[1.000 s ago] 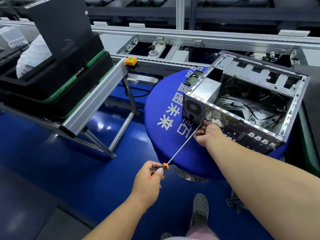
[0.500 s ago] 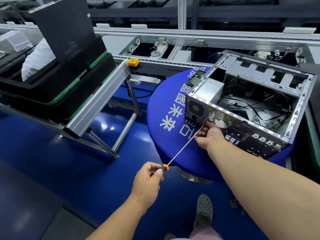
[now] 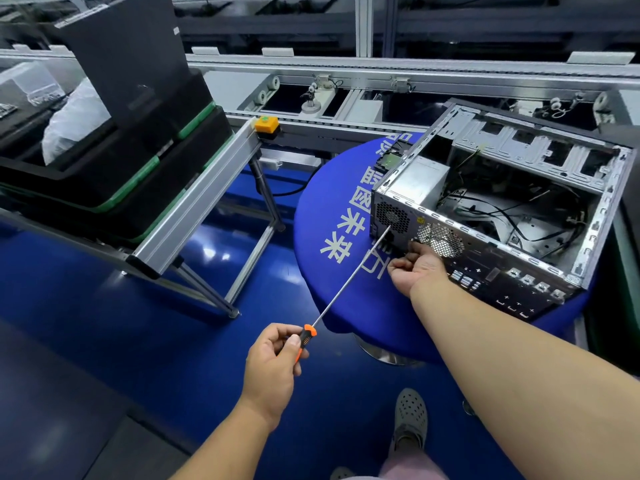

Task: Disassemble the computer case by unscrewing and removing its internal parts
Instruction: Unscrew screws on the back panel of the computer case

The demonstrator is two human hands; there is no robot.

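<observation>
A single wide-angle view looks from the person's head forward and steeply down, so both forearms reach in from the bottom edge and a shoe (image 3: 410,419) shows on the blue floor (image 3: 138,323) below. The round blue desk (image 3: 332,209) lies close in the right half, the conveyor frame (image 3: 346,69) runs across farther back, and straight rails bow near the edges.

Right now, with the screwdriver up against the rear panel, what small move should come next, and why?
Probably seat the tip in a screw by the power supply fan grille and turn. The left hand grips the screwdriver, its tip at that grille, while the right hand steadies the computer case.
</observation>
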